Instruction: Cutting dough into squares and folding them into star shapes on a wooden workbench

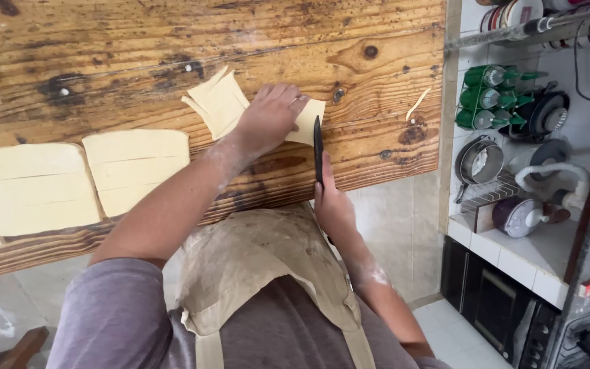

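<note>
Dough sheet [223,102] lies under your left hand [268,116], fingers spread flat pinning it, while just beside it your right hand [332,205] grips a black knife [318,150], blade up.

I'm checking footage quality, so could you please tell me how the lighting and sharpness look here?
Head view: soft, even daylight, no harsh glare; wooden table grain is crisp; left hand and right hand with the knife look sharp; wide-angle tilt skews the table edge and the shelf.
</note>
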